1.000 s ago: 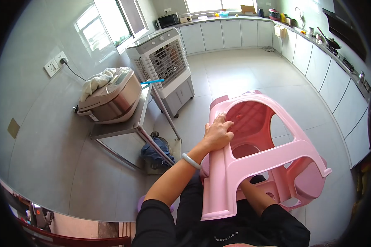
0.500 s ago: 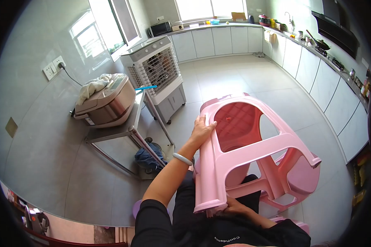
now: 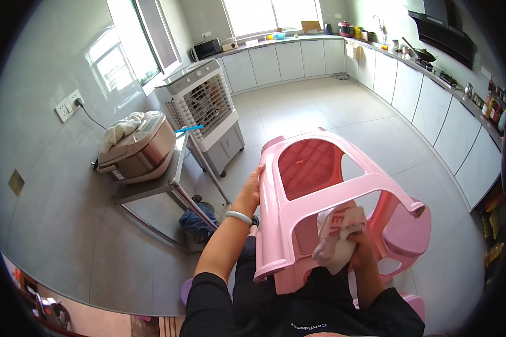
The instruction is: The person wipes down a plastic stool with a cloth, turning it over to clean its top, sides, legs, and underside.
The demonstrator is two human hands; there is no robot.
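A pink plastic stool lies tipped over the person's lap, its legs and open side facing up toward the camera. My left hand grips its left edge, fingers partly hidden behind the plastic; a pale bracelet is on that wrist. In my right hand is a crumpled whitish cloth with pink lettering, held in front of the stool's lower opening. Part of another pink object shows at the lower right, beside the right sleeve.
At left, a metal stand bears a rice cooker with a cloth on top. An air cooler stands behind it. Cabinets line the back and right. A purple object is by the left sleeve.
My right hand has come up from beneath the stool, and the cloth now shows in it. The left hand still holds the edge. The stool has shifted slightly left in view.
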